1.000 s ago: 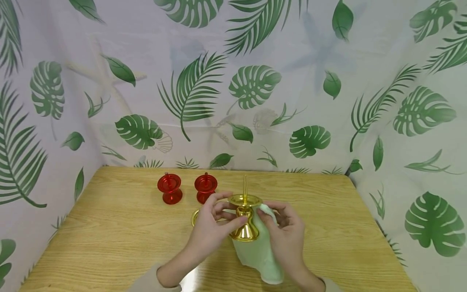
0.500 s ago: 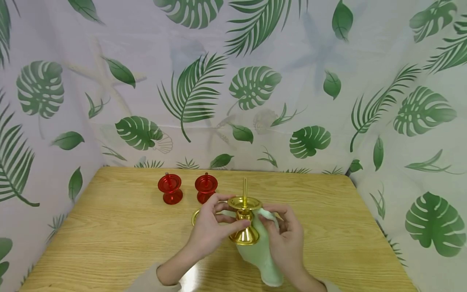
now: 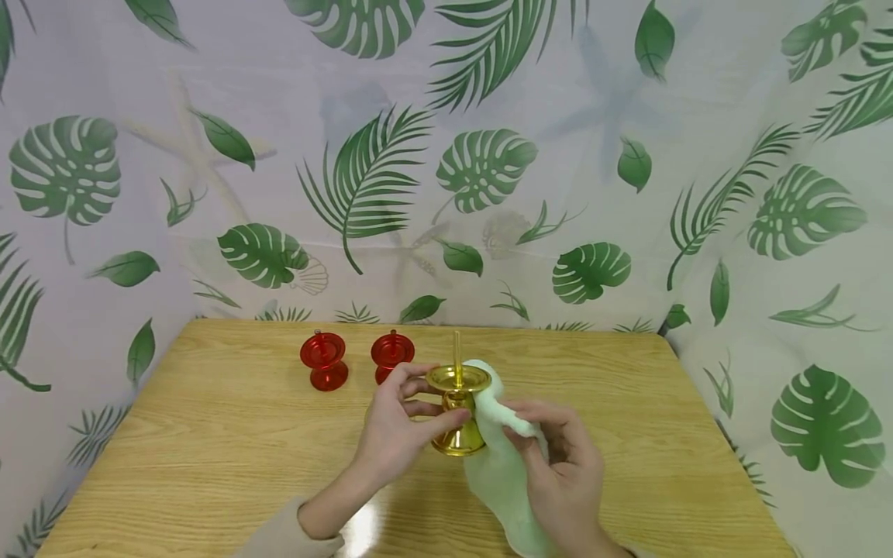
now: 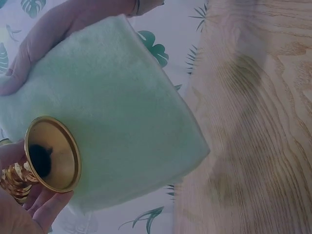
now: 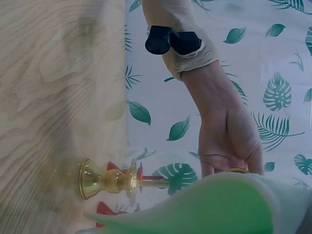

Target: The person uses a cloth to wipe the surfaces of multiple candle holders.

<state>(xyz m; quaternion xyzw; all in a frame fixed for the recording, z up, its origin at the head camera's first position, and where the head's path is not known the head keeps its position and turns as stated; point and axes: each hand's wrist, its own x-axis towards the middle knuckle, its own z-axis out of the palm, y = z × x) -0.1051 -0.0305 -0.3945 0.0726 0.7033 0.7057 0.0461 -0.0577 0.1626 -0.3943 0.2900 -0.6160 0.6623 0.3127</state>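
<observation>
My left hand (image 3: pixel 394 430) grips a gold candle holder (image 3: pixel 457 442) by its narrow waist, upright above the table in the head view. In the left wrist view the hollow underside of its base shows. A pale green cloth (image 3: pixel 498 457) hangs from my right hand (image 3: pixel 568 473), pinched between thumb and fingers. Its upper edge lies against or just behind the right side of the holder's dish. The right wrist view shows a second gold candle holder (image 5: pixel 109 181) standing on the table, hidden behind my left hand in the head view.
Two red candle holders, one on the left (image 3: pixel 326 363) and one on the right (image 3: pixel 392 353), stand near the back of the wooden table (image 3: pixel 244 434). A leaf-patterned sheet (image 3: pixel 446 279) hangs behind the table and along its sides.
The gold candle holder in my left hand has moved slightly left and up. My right hand has shifted right with the cloth, and more of the cloth shows beside the dish.
</observation>
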